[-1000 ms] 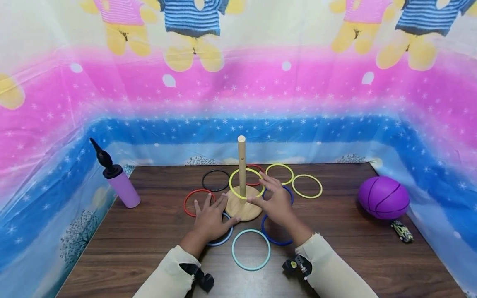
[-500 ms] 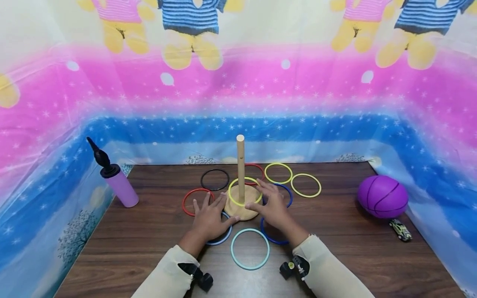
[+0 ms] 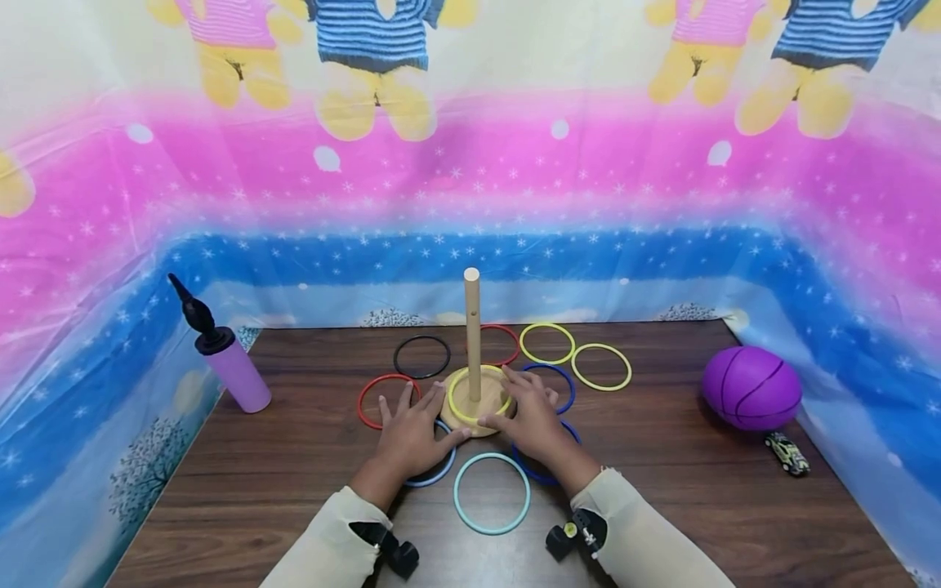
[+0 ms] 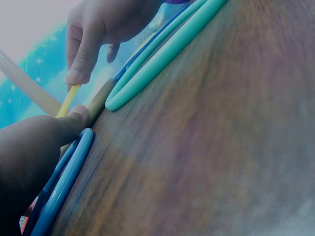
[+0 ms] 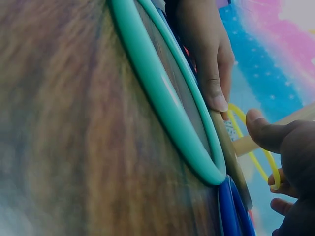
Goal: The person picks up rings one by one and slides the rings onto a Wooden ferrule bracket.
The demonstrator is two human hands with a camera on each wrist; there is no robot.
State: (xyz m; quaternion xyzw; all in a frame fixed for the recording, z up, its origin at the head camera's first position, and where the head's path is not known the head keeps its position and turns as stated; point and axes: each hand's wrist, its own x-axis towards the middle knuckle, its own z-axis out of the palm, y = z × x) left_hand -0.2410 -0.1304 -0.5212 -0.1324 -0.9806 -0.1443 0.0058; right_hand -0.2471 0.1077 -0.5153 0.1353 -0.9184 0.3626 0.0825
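Observation:
A wooden peg (image 3: 472,327) stands upright on a round wooden base (image 3: 465,400). Around the peg, low over the base, is a yellow ring (image 3: 449,398). My right hand (image 3: 535,418) pinches its right side between thumb and fingertips; in the right wrist view the yellow ring (image 5: 269,160) is tilted. My left hand (image 3: 410,441) lies with fingers spread at the base's left side, its thumb on the front edge. Under that hand sits a light blue ring (image 3: 428,485), partly hidden, and its fingers overlap a red ring (image 3: 359,400). A dark blue ring (image 3: 542,479) is partly hidden beneath my right forearm.
A teal ring (image 3: 455,492) lies in front of the base. Behind are a black ring (image 3: 395,357), another red ring (image 3: 518,343), another dark blue ring (image 3: 573,390) and two yellow rings (image 3: 630,369). A purple hand pump (image 3: 243,380) stands left; a purple ball (image 3: 751,388) and toy car (image 3: 787,454) lie right.
My right hand has lowered the yellow ring along the peg, from above the base to close over it. My left hand has stayed in place at the base.

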